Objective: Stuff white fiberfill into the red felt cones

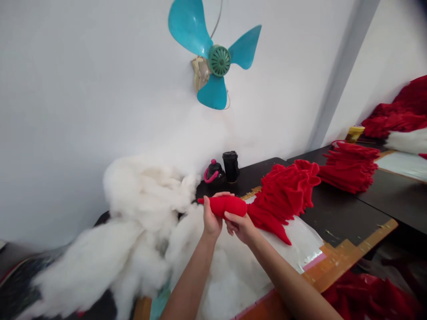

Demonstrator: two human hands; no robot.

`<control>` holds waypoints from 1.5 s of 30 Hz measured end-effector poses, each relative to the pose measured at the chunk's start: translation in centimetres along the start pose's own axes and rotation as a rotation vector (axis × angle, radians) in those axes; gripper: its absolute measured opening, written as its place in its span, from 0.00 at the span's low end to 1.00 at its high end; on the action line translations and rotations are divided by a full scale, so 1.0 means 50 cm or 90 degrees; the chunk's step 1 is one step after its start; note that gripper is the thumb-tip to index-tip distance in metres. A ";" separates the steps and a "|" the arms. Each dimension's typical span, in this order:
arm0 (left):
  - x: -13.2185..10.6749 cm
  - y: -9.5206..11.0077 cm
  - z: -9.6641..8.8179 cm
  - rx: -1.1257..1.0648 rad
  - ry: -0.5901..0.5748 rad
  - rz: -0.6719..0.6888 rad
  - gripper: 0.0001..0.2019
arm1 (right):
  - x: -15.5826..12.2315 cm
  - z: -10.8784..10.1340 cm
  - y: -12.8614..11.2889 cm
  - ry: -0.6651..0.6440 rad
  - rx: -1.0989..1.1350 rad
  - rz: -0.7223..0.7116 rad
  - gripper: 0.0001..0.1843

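And nothing legible here, folks: no lettering, brand, number or sign can be read in view.

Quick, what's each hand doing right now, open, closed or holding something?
Left hand: closed, holding the red fabric piece near its pointed end.
Right hand: closed, holding its wider end.

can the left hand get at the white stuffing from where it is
Probably yes: the white stuffing lies close beside the left hand with nothing visible between them, though that hand holds the red piece and may need freeing first.
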State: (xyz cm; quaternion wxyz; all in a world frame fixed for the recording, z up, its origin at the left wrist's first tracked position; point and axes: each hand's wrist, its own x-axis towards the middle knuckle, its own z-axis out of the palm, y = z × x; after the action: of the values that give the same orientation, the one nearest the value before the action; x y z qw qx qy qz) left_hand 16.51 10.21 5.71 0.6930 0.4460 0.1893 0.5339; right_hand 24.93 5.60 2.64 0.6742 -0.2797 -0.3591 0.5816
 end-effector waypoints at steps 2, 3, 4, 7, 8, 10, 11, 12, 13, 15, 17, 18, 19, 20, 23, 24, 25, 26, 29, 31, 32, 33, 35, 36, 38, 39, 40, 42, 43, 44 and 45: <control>0.009 0.010 -0.006 -0.009 0.030 0.033 0.30 | -0.001 0.004 -0.001 0.001 0.007 0.003 0.18; 0.013 0.014 -0.009 -0.013 0.062 0.055 0.27 | -0.002 0.005 0.000 -0.017 0.007 0.017 0.18; 0.017 0.017 -0.011 -0.018 0.093 0.071 0.24 | -0.004 0.005 0.000 -0.040 0.007 0.035 0.18; 0.019 0.016 -0.013 -0.025 0.129 0.070 0.22 | -0.010 -0.001 0.004 -0.100 -0.020 0.079 0.20; 0.017 0.013 -0.011 -0.016 0.126 0.061 0.22 | -0.011 -0.005 0.006 -0.107 -0.036 0.085 0.20; 0.013 0.006 -0.005 0.009 0.110 0.040 0.23 | -0.013 -0.013 0.006 -0.114 -0.067 0.099 0.20; 0.010 0.002 -0.002 0.018 0.099 0.028 0.24 | -0.014 -0.018 0.005 -0.120 -0.077 0.111 0.20; 0.007 -0.001 0.002 0.024 0.088 0.018 0.24 | -0.014 -0.023 0.003 -0.129 -0.083 0.123 0.21; 0.003 -0.003 0.005 0.029 0.076 0.009 0.25 | -0.014 -0.027 0.000 -0.138 -0.088 0.133 0.22; -0.004 -0.005 0.012 0.043 0.046 0.009 0.24 | -0.015 -0.033 -0.008 -0.157 -0.099 0.143 0.23; -0.013 -0.004 0.020 0.063 0.014 0.032 0.22 | -0.016 -0.034 -0.016 -0.165 -0.100 0.148 0.21; -0.017 -0.004 0.024 0.072 0.002 0.044 0.21 | -0.016 -0.034 -0.020 -0.164 -0.097 0.149 0.22; -0.021 -0.004 0.028 0.076 -0.008 0.049 0.22 | -0.017 -0.032 -0.023 -0.162 -0.092 0.153 0.23; -0.025 -0.004 0.032 0.075 -0.014 0.047 0.23 | -0.017 -0.031 -0.026 -0.157 -0.088 0.156 0.25; -0.030 -0.005 0.037 0.055 -0.021 0.003 0.28 | -0.018 -0.025 -0.032 -0.140 -0.084 0.157 0.25; -0.030 -0.006 0.036 0.049 -0.020 -0.010 0.29 | -0.018 -0.023 -0.033 -0.133 -0.085 0.154 0.25; -0.028 -0.007 0.035 0.044 -0.015 -0.019 0.30 | -0.018 -0.022 -0.033 -0.125 -0.087 0.151 0.26; -0.026 -0.007 0.033 0.042 -0.006 -0.021 0.30 | -0.017 -0.021 -0.032 -0.115 -0.088 0.147 0.26; -0.016 -0.003 0.026 0.035 0.046 0.001 0.30 | -0.013 -0.020 -0.024 -0.094 -0.077 0.140 0.26; -0.010 0.004 0.022 0.027 0.068 0.025 0.30 | -0.010 -0.020 -0.017 -0.094 -0.061 0.137 0.25; -0.009 0.008 0.021 0.024 0.070 0.035 0.30 | -0.009 -0.021 -0.013 -0.098 -0.057 0.135 0.25; -0.008 0.012 0.019 0.025 0.067 0.044 0.29 | -0.009 -0.022 -0.010 -0.107 -0.054 0.133 0.25; -0.009 0.018 0.018 0.048 0.054 0.058 0.24 | -0.009 -0.025 -0.007 -0.144 -0.058 0.132 0.24; -0.011 0.019 0.018 0.065 0.044 0.064 0.21 | -0.011 -0.028 -0.008 -0.168 -0.064 0.132 0.23; -0.016 0.017 0.021 0.099 0.019 0.064 0.18 | -0.015 -0.037 -0.012 -0.201 -0.095 0.137 0.21; -0.020 0.014 0.023 0.114 0.000 0.054 0.17 | -0.018 -0.041 -0.015 -0.205 -0.123 0.146 0.20; -0.023 0.012 0.025 0.126 -0.020 0.038 0.16 | -0.021 -0.045 -0.019 -0.199 -0.157 0.160 0.20; -0.028 0.006 0.028 0.137 -0.059 -0.003 0.13 | -0.025 -0.048 -0.027 -0.174 -0.219 0.186 0.18; -0.030 0.004 0.029 0.139 -0.074 -0.020 0.13 | -0.027 -0.048 -0.029 -0.164 -0.237 0.194 0.18; -0.030 0.003 0.029 0.136 -0.083 -0.030 0.12 | -0.028 -0.046 -0.030 -0.158 -0.240 0.193 0.17; -0.029 0.003 0.027 0.130 -0.081 -0.032 0.13 | -0.028 -0.043 -0.030 -0.159 -0.227 0.183 0.17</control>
State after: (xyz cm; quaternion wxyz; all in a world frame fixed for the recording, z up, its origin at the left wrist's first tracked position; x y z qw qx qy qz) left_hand 16.91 8.34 6.24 0.6677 0.5425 0.2094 0.4648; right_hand 27.46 4.07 2.35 0.4754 -0.3684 -0.4929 0.6288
